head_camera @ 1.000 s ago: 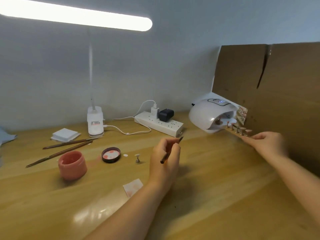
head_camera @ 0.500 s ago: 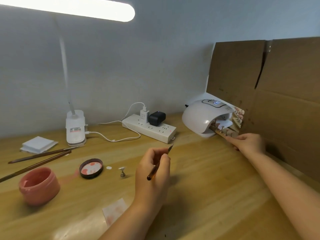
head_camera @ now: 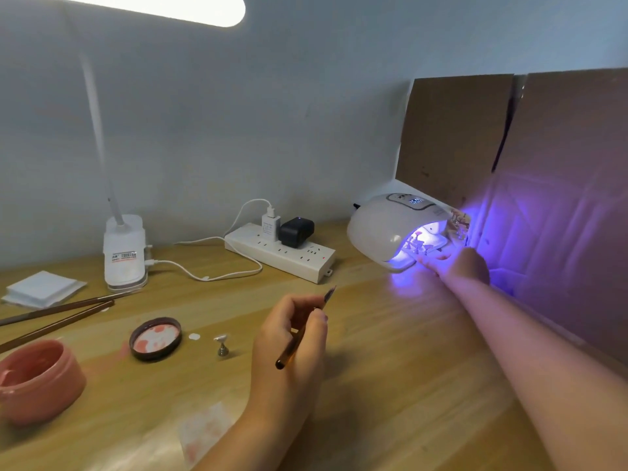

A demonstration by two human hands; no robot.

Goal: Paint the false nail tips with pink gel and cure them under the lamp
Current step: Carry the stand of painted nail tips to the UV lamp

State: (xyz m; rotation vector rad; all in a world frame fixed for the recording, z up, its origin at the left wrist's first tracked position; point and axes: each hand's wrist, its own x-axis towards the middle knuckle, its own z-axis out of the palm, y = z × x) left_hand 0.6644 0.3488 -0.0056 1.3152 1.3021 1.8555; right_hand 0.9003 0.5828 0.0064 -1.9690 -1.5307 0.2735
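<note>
A white curing lamp [head_camera: 384, 229] sits at the back right of the desk and glows violet inside. My right hand [head_camera: 458, 265] is at its mouth, holding the strip of nail tips [head_camera: 417, 244] that now lies under the lamp. My left hand [head_camera: 289, 338] hovers over the middle of the desk and grips a brown gel brush [head_camera: 306, 326], bristles pointing up and away. A pink gel jar [head_camera: 37, 379] stands at the left, its dark lid [head_camera: 155, 338] smeared pink beside it. A single small nail stand [head_camera: 222, 345] stands next to the lid.
A cardboard panel [head_camera: 550, 185] walls off the right side. A white power strip [head_camera: 282, 254] with chargers and a desk light base [head_camera: 125, 254] stand along the back. Two spare brushes [head_camera: 57, 317], a pad stack [head_camera: 42, 288] and a stained wipe [head_camera: 204, 433] lie on the wooden desk.
My right hand pushed the strip of nail tips further into the lamp, and the lamp lit up violet. My left hand kept its hold on the brush and barely moved.
</note>
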